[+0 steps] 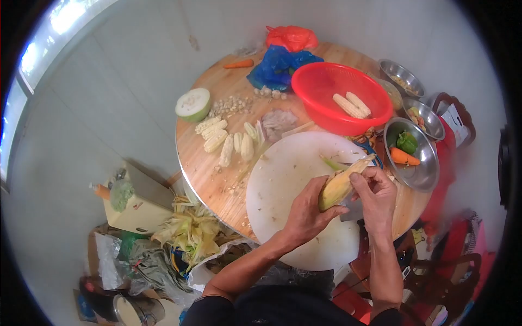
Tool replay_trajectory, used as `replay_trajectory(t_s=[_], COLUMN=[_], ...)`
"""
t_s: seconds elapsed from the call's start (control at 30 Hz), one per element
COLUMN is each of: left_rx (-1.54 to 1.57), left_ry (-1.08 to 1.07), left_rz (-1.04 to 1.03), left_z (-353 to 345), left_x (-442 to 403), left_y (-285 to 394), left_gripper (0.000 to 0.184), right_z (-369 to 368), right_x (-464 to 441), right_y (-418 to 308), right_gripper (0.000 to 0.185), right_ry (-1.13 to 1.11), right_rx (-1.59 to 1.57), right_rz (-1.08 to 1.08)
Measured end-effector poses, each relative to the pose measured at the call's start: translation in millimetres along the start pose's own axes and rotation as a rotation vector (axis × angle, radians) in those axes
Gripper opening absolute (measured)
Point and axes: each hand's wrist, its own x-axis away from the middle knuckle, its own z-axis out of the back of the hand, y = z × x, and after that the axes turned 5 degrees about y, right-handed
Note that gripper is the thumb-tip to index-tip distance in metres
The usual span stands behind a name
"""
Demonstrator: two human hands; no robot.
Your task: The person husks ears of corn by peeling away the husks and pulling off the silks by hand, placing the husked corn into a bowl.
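Observation:
An ear of corn in its yellowish husk is held up over the round white cutting board. My left hand wraps around its lower end. With its fingers pinched at the upper part of the husk, my right hand grips the same ear near the tip. Part of a metal blade shows on the board beneath my hands, its handle hidden. Left of the board lie several husked corn cobs. Two more peeled cobs rest inside the red plastic basin.
Metal bowls stand along the right edge, one with a carrot and green pepper. Blue-handled scissors lie beside the board. A blue bag, a carrot and a cut gourd are farther back. Stripped husks pile below the table's left edge.

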Motion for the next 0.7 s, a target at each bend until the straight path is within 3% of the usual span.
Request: replay_trajectory(t_s=[0.17, 0.33, 0.43, 0.5, 0.7], left_rx=[-0.155, -0.159, -0.015, 0.264, 0.538], left_ry=[0.053, 0.090, -0.027, -0.208, -0.290], left_rz=[0.096, 0.052, 0.127, 0.234, 0.434], left_z=[-11.9, -13.9, -7.3, -0.1, 4.6], left_x=[6.5, 5.8, 5.6, 3.2, 7.8], left_y=[2.2, 0.8, 2.1, -0.3, -12.7], left_gripper=[0.071, 0.071, 0.070, 0.069, 0.071], right_z=[-14.0, -12.2, -6.0, -2.7, -3.3], right_x=[9.1, 2.9, -4.4, -6.8, -1.9], right_y=[-3.9, 2.8, 3.9, 5.1, 17.7], right_gripper=[0.013, 0.013, 0.013, 0.014, 0.016], right_ry=[0.124, 0.073, -0.018, -0.068, -0.088], right_rx=[0.155, 0.091, 0.065, 0.060, 0.060], right_rz=[0.073, 0.022, -0.003, -0.038, -0.072])
